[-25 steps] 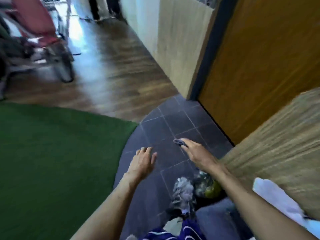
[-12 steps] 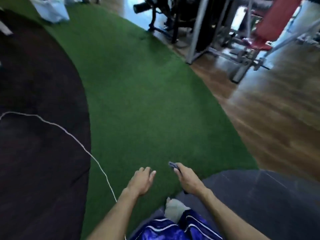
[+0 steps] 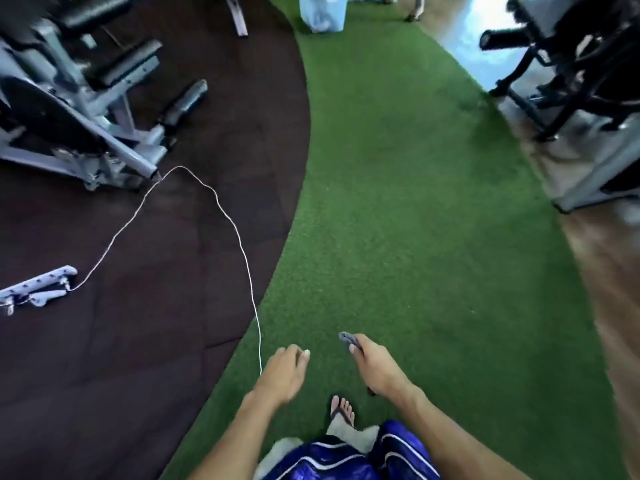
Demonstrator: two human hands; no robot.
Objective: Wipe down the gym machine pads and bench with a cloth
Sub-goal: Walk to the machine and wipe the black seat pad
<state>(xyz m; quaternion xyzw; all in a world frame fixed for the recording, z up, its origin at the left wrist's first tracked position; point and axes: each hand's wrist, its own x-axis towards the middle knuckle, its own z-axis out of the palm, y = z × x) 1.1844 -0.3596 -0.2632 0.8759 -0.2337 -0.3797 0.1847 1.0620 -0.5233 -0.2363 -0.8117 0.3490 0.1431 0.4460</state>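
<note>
1. While I stand on the green artificial turf strip (image 3: 398, 202), my right hand (image 3: 375, 367) is curled round a small grey-blue cloth (image 3: 349, 338), one end poking out past the thumb.
2. My left hand (image 3: 284, 372) holds nothing, fingers loosely curled.
3. No pad is being wiped yet; I judge this the walk-up.
4. The grey steel machine with black padded rollers (image 3: 86, 98) sits far left on the dark brown rubber mat (image 3: 138, 341), well apart from the cloth.
5. Next I should approach it, minding the thin white cord (image 3: 239, 237).
</note>
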